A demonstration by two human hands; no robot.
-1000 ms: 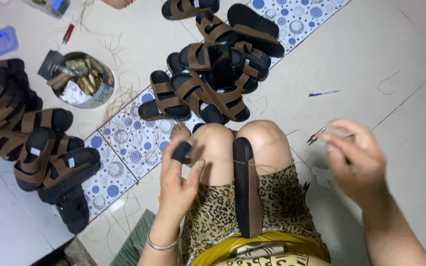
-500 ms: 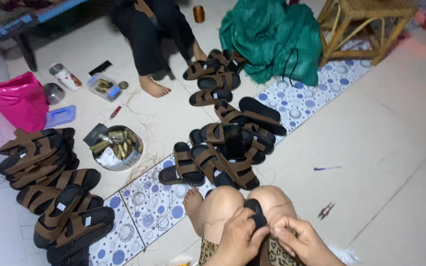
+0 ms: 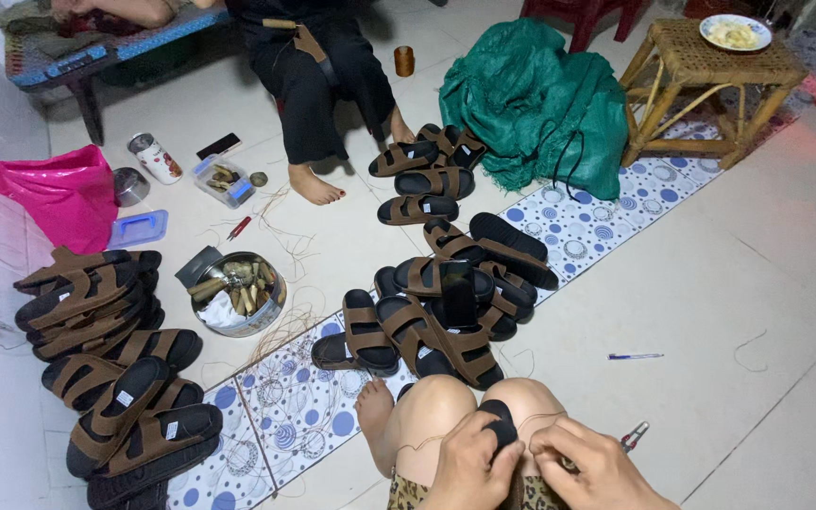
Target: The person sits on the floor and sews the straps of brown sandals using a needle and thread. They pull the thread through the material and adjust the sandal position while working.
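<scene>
At the bottom of the head view my left hand (image 3: pixel 472 465) grips a black sandal sole (image 3: pixel 500 421) that stands on end between my bare knees (image 3: pixel 436 406). My right hand (image 3: pixel 589 469) is right beside it, fingers pinched against the sole's edge; a thin thread seems to run from there over my knee. A heap of brown-strapped black sandals (image 3: pixel 446 302) lies on the floor just ahead of my knees. Small pliers (image 3: pixel 633 435) lie on the tiles by my right hand.
Stacked sandals (image 3: pixel 110 359) fill the left side. A round tin of bits (image 3: pixel 238 293), pink bag (image 3: pixel 54 194) and a blue pen (image 3: pixel 633 356) lie about. A seated person in black (image 3: pixel 318 76), green cloth (image 3: pixel 540 104) and wicker stool (image 3: pixel 710 76) are at the back.
The camera has tilted up from my lap to the room. My right hand has come in from the right to the sole, and the pliers now lie on the floor.
</scene>
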